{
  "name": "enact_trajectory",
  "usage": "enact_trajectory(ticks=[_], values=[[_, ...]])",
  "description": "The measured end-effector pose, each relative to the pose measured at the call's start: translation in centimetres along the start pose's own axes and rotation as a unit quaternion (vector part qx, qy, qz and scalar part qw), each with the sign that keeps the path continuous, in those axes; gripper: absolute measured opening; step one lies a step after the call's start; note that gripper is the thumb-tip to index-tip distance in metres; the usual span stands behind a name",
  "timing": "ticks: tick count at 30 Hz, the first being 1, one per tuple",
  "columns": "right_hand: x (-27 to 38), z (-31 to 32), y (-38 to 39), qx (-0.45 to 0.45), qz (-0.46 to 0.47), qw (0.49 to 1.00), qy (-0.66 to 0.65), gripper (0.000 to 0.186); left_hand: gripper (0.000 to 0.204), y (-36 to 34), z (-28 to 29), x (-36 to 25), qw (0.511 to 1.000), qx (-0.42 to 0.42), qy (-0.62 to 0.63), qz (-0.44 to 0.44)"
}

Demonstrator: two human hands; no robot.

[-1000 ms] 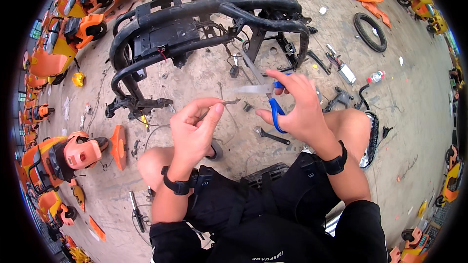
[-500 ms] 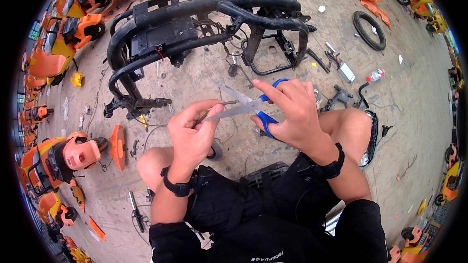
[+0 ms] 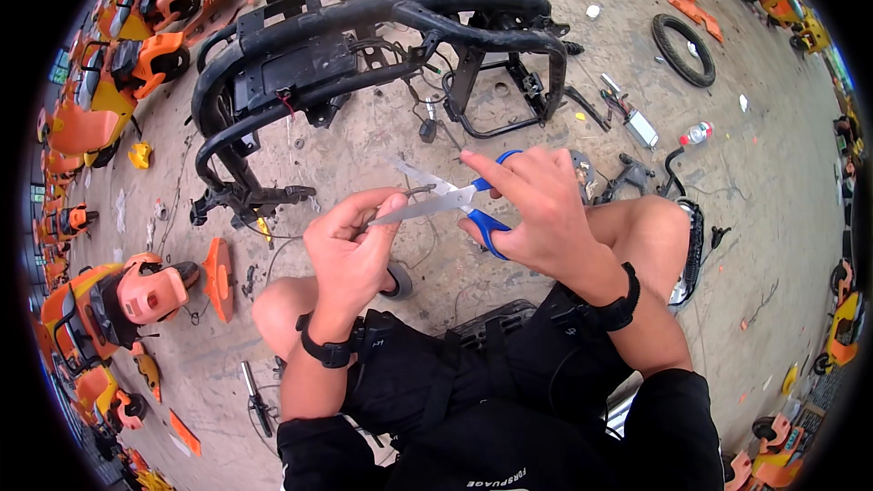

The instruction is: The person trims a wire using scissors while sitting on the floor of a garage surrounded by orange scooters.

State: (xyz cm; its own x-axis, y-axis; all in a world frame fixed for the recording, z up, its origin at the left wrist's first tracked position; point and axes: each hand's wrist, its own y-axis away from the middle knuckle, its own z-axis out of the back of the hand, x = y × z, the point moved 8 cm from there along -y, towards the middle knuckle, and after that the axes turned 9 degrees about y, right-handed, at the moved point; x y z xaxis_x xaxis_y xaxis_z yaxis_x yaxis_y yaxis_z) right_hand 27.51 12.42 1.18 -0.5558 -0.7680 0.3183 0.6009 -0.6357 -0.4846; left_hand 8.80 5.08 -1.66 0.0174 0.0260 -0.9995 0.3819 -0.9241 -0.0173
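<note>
While left hand [image 3: 348,244] pinches dark cable [image 3: 418,189], right hand [image 3: 541,211], half-spread, grips splayed scissors [image 3: 462,197], forearms [image 3: 314,388] angled inward.

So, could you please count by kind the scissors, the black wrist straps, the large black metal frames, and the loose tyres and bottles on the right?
Scissors: 1
Black wrist straps: 2
Large black metal frame: 1
Loose tyre: 1
Bottle: 1
Total: 6

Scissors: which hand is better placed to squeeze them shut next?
Probably the right hand: it holds the open scissors by their blue handles. The left hand is busy pinching a thin cable near the blades.
</note>
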Motion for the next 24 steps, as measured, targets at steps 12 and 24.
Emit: enact_trajectory(ticks=[12,24], values=[[0.3,0.3,0.0,-0.023,0.008,0.999,0.033,0.065,0.012,0.2,-0.4,-0.5,0.997,0.0,-0.075,-0.024],[0.5,0.3,0.1,-0.037,0.022,0.998,0.049,0.062,0.01,-0.1,-0.6,-1.1,0.988,0.011,-0.136,-0.071]])
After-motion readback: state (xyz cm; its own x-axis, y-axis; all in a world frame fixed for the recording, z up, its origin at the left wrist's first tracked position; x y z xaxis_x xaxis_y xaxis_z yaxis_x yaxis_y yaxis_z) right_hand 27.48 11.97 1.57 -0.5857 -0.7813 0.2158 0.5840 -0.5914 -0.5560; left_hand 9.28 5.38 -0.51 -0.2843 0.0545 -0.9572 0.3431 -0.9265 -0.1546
